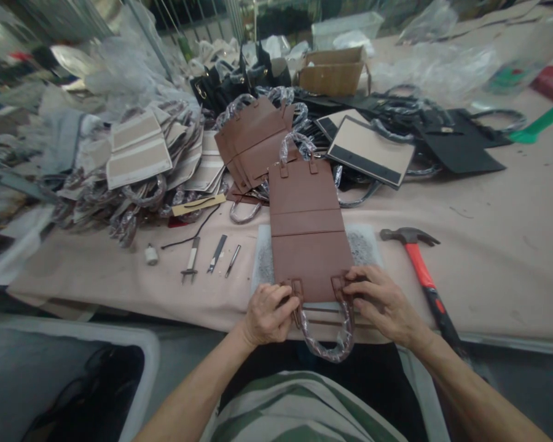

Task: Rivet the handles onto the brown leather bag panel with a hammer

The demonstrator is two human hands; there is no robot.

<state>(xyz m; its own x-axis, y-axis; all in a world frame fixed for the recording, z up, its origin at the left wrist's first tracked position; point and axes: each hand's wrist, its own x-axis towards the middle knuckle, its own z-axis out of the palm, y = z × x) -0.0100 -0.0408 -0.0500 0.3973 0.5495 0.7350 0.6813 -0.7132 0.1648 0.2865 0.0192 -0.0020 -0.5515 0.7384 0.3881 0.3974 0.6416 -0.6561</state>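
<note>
A brown leather bag panel lies flat before me on a pale speckled slab. Its near handle, wrapped in clear plastic, hangs over the table's front edge. With fingers bent and pressed together, my left hand grips the left handle tab. My right hand has its thumb and fingers closed around the right handle tab at the panel's near corner. Another plastic-wrapped handle lies at the panel's far end.
A hammer with a red and black grip lies to the right. Small hand tools and a white bottle are at left. Piles of beige panels, brown panels and black panels stand behind, with a cardboard box.
</note>
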